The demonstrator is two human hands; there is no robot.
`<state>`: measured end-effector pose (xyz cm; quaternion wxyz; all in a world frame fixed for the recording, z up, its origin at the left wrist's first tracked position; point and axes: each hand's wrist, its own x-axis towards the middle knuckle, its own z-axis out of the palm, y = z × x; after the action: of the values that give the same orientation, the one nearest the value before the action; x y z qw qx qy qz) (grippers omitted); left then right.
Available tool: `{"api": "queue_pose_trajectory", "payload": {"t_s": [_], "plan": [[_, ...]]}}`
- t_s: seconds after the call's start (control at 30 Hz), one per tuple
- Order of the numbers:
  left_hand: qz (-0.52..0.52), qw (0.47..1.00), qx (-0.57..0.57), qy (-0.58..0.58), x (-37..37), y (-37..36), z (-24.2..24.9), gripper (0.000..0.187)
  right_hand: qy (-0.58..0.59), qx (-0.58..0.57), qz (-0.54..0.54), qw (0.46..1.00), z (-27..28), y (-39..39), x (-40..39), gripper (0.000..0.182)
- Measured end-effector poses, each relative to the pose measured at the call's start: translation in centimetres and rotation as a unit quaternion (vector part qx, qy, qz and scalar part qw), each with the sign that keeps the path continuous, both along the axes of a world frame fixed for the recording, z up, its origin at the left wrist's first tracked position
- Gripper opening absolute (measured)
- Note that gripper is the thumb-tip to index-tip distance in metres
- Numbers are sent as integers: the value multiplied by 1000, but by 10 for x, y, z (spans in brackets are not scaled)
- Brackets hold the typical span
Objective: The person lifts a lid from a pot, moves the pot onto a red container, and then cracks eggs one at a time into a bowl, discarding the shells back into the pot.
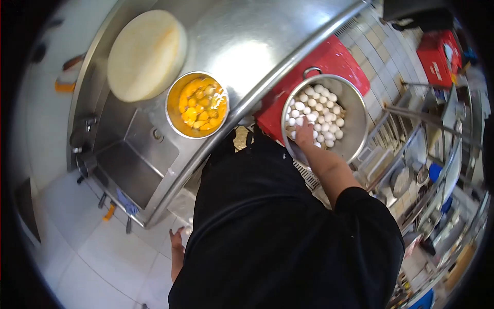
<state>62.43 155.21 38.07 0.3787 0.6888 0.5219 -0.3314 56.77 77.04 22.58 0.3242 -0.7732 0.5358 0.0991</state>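
Note:
White eggs [321,110] fill much of a large metal pot [355,116], which stands on a red surface [337,59]. My right hand [304,132] reaches into this pot, its fingers on or just over the eggs; whether they grip one is hidden. Low on the left, my left hand [177,237] hangs beside my body with its fingers apart; something pale lies close by it. On the steel counter [247,31], a metal bowl [169,110] holds cracked eggs with many orange yolks [198,105].
A thick round board [146,55] lies on the counter behind the bowl. The sink [126,172] is at the left. Metal racks [422,123] with pans and containers stand at the right, and a red crate [437,59] is at the top right.

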Motion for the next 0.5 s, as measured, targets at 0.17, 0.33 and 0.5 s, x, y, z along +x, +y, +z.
{"api": "queue_pose_trajectory", "payload": {"t_s": [0.17, 0.33, 0.5], "plan": [[-246, 916, 226, -220, 51, -116, 80, 77, -175, 113, -100, 973, 13, -34, -3, 48], [-182, 886, 168, -391, 127, -187, 144, 67, -389, 534, -299, 689, 136, -80, 36, 35], [-238, 829, 49, -504, 226, -292, 164, 52, -358, 330, 86, 869, 199, -66, 122, 44]]}}
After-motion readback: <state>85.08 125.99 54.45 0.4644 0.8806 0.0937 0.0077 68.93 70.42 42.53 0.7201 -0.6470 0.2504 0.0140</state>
